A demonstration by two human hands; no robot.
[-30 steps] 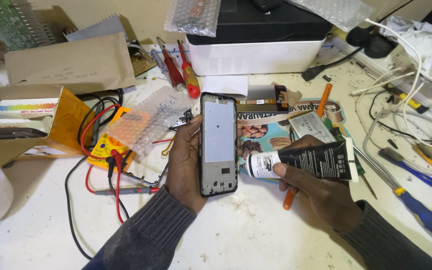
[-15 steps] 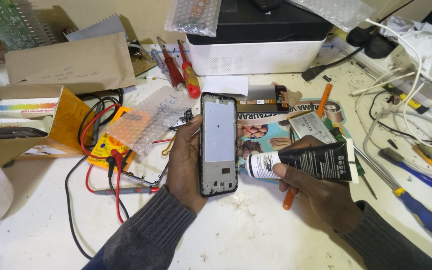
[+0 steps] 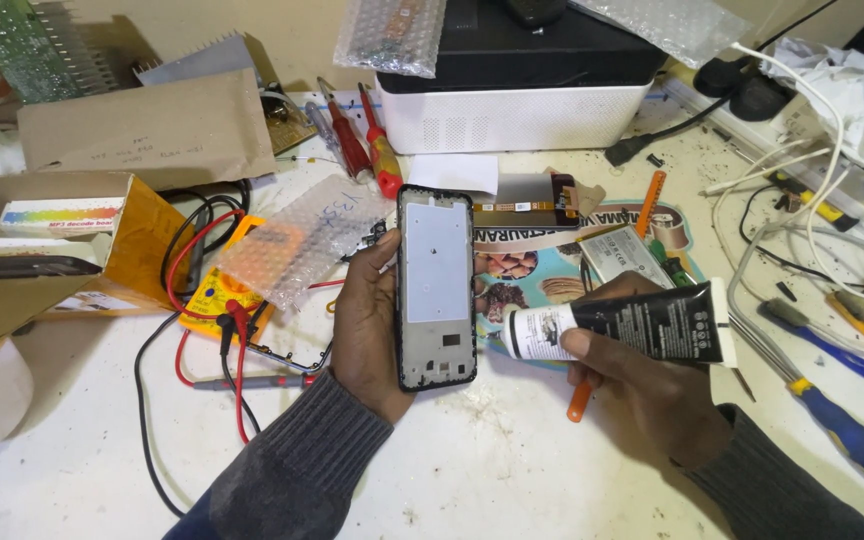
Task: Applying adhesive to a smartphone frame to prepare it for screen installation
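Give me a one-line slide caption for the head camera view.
Left hand holds an opened phone frame; right hand grips a black glue tube over a cluttered repair bench.

Even, fairly bright overhead lighting is seen across the white bench [image 3: 472, 480]; shadows are soft and short, cast just beneath the hands and the tools. Mild glare is noted on the bubble wrap [image 3: 297, 240] and on the phone frame [image 3: 436, 285] (its pale inner plate especially). Focus is sharp centrally; slight wide-angle bending is seen at the edges.
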